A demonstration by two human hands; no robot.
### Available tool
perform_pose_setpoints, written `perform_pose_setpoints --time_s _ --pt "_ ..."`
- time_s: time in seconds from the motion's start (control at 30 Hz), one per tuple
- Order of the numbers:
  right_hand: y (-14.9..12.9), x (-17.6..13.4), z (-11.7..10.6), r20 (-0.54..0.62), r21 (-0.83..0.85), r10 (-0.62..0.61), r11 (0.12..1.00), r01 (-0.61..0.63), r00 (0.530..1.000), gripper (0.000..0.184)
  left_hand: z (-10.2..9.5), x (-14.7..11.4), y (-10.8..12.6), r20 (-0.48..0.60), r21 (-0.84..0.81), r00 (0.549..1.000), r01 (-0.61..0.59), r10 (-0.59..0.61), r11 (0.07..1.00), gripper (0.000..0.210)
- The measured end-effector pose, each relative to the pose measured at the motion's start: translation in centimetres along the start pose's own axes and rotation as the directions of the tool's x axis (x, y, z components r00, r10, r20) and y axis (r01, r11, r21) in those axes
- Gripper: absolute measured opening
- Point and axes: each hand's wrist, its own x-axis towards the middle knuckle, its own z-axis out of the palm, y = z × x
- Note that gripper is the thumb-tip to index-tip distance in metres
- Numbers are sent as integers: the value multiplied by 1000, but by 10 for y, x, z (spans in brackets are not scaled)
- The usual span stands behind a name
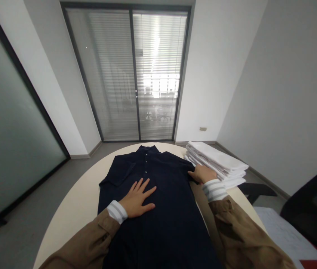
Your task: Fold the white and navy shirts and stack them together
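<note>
A dark navy short-sleeved shirt (166, 209) lies spread on the round table, its collar at the far edge and a short row of buttons below it. My left hand (138, 198) rests flat on the shirt's front, fingers spread. At the sleeve on the right side, my right hand (204, 174) is closed on the cloth edge, thumb on top; its other fingers are mostly hidden. Just beyond that hand stands a stack of folded white cloths (217, 157).
The cream round table (71, 209) has its curved edge showing on the left. A black chair (312, 194) stands at right, near white papers (284, 228) and something red. Glass doors with blinds (130, 74) are ahead; a frosted glass panel (9, 112) is on the left.
</note>
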Motion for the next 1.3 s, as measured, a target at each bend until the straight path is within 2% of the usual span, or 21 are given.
perform_pose_setpoints --time_s 0.1,0.2,0.3,0.37,0.43,0.5,0.6,0.67,0.7,0.73,0.8,0.87,0.93,1.1,1.2,1.3 --pt "-1 5 -4 -15 8 147 989 -147 989 40 -2 0 2 1 8 1000 1 -1 1000 74" --pt "-8 9 -6 -34 238 139 963 -127 990 48 -2 -1 3 3 23 1000 0 0 1000 73" --pt "-12 13 -2 53 502 186 844 -187 981 63 -2 -1 3 8 28 1000 4 -5 1000 73" --pt "-13 15 0 103 642 158 744 -187 982 67 -2 0 3 7 26 1000 3 -4 1000 73" --pt "-13 16 1 116 740 86 657 -143 990 62 -2 0 3 6 23 1000 -4 4 1000 73" --pt "-15 15 -1 92 770 56 629 -106 994 58 -1 1 3 5 30 1000 -5 5 1000 73" --pt "-27 9 -5 -106 692 25 719 56 994 60 0 1 3 2 45 1000 3 -3 999 72" --pt "-40 0 -7 -259 583 -114 773 249 959 64 1 1 3 -5 45 1000 -1 2 999 71" --pt "-48 -6 -8 -286 533 -216 774 343 933 68 1 2 3 -9 44 1000 -4 5 999 71" --pt "-55 -11 -9 -270 503 -323 756 419 907 72 1 2 3 -13 43 1000 -5 6 999 71" --pt "-68 -22 -10 -150 499 -496 709 499 855 81 1 2 3 -16 46 1000 0 0 999 70" --pt "-75 -30 -10 -10 501 -565 712 493 825 92 1 2 4 -9 52 1000 9 -8 999 70" --pt "-76 -33 -10 100 448 -556 766 462 825 102 0 2 5 -4 52 1000 9 -9 999 70" --pt "-72 -34 2 281 242 -474 876 417 834 110 0 1 4 -9 44 1000 -1 1 999 71" --pt "-74 -37 17 388 185 -431 902 389 815 102 0 1 4 -7 45 1000 3 -2 999 71" --pt "-76 -40 29 402 124 -416 907 401 816 91 -2 1 6 -3 47 1000 6 -6 999 70"
